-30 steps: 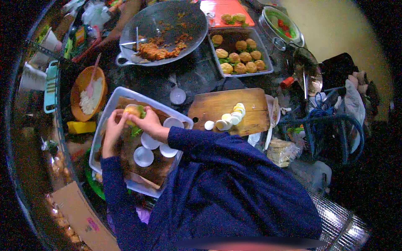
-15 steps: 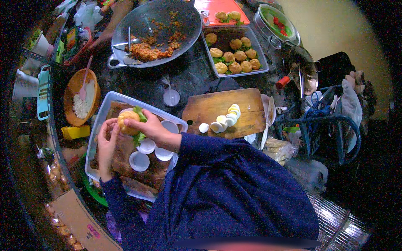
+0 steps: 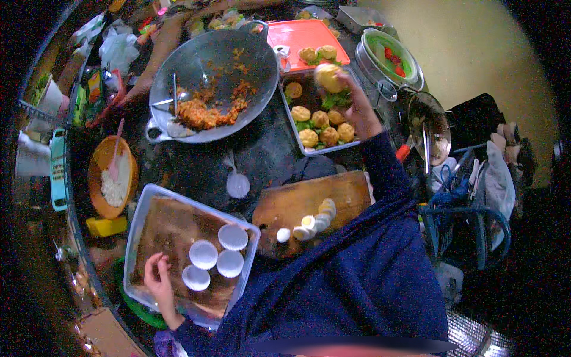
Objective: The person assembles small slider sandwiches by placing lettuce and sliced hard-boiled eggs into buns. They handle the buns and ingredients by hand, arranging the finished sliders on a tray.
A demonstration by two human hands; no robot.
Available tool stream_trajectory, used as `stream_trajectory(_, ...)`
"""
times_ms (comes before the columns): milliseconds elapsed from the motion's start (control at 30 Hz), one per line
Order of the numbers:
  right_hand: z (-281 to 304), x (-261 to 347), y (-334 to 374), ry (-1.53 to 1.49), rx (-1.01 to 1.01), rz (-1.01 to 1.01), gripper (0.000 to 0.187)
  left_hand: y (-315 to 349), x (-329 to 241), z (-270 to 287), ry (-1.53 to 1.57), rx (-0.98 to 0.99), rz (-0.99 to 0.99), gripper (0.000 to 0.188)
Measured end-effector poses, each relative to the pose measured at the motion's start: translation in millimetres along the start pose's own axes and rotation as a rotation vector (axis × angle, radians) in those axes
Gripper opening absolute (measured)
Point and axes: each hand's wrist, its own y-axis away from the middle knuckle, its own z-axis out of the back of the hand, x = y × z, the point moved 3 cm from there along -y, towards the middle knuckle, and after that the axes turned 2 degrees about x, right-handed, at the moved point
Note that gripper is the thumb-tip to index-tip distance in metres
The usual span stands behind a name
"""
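My right hand is shut on a filled puff bun with green lettuce, raised above the far end of a clear plastic box. More golden puffs with lettuce sit in that box. Over the lower left of a nearer plastic box, my left hand is empty, its fingers loosely bent and apart. Brown paper or card lines this nearer box. Several white paper cups lie in its right half. Whether the held puff has a paper cup beneath it is hidden.
A large wok with orange-red filling stands at the far left. Egg slices lie on a wooden board. Left are an orange bowl and yellow block; far right, a steel pot. Two puffs rest on a red lid.
My right hand has carried the puff from the near box, where both hands held it, to above the far box. My left hand has let go and dropped lower. The view has shifted.
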Motion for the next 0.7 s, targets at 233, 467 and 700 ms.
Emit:
stream_trajectory(233,167,45,-166,0.191,-0.537,0.221,0.055,16,28,26,-0.172,-0.174,0.163,0.018)
stream_trajectory(467,181,32,-217,0.386,-0.768,0.250,0.040,22,17,21,-0.295,-0.193,0.147,0.018)
stream_trajectory(700,184,33,-224,0.654,-0.572,0.130,0.076,21,19,22,-0.283,-0.205,0.243,0.017)
